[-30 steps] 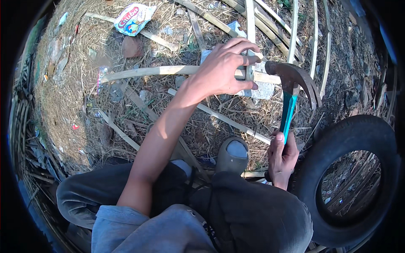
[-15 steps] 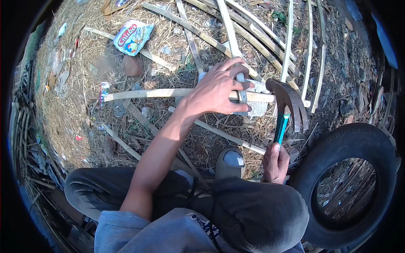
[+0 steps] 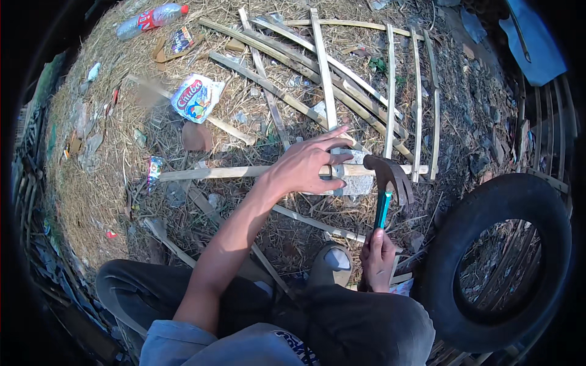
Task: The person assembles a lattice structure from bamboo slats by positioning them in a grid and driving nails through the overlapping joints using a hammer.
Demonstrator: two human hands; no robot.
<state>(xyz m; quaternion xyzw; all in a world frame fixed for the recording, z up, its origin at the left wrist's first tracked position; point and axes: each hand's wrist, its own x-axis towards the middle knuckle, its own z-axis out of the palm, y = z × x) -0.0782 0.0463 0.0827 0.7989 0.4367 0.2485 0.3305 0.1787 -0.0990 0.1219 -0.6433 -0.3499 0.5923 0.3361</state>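
Note:
My left hand (image 3: 302, 168) lies over the spot where a long bamboo slat (image 3: 213, 173) running left to right meets an upright slat (image 3: 323, 73). Its fingers and thumb bend around the crossing; whether a nail is between them cannot be made out. Under the joint sits a pale stone block (image 3: 359, 185). My right hand (image 3: 378, 259) grips the teal handle of a claw hammer (image 3: 383, 207). The hammer's metal head is up beside the crosswise slat's right end, just right of my left fingertips.
A black tyre (image 3: 436, 262) lies at the right. Several joined slats (image 3: 417, 104) stretch away from me at the far right. On the straw-covered ground are a snack packet (image 3: 196, 99), a plastic bottle (image 3: 149, 23), a reddish stone (image 3: 196, 136) and a loose slat (image 3: 317, 222).
The view has shifted, so the ground and slats sit lower in the picture. My left hand stays at the joint, its fingers slightly straighter. The hammer remains raised in my right hand.

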